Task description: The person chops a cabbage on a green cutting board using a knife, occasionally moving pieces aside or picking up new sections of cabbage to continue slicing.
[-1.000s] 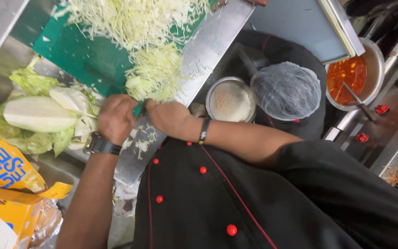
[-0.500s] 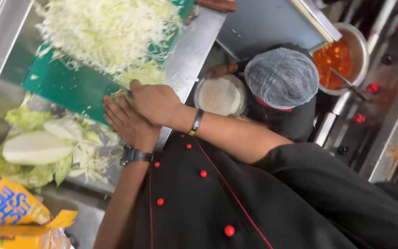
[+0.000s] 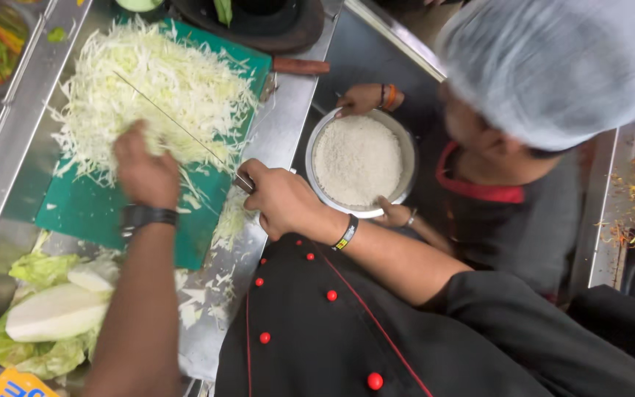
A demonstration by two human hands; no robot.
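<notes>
A heap of shredded cabbage covers the far part of a green cutting board. My left hand, a black watch on its wrist, presses down on the near edge of the heap. My right hand, wearing a dark wristband, grips the handle of a long knife. The thin blade runs diagonally across the shreds, away from my right hand and past my left fingers.
A co-worker in a hairnet stands to the right, both hands on a steel bowl of white grains. Cut cabbage pieces and leaves lie at the near left. A dark pan sits beyond the board on the steel counter.
Both hands moved from the near edge of the board up to the shredded heap. The left hand now rests on the cabbage and the knife blade lies across it. The view has drawn closer.
</notes>
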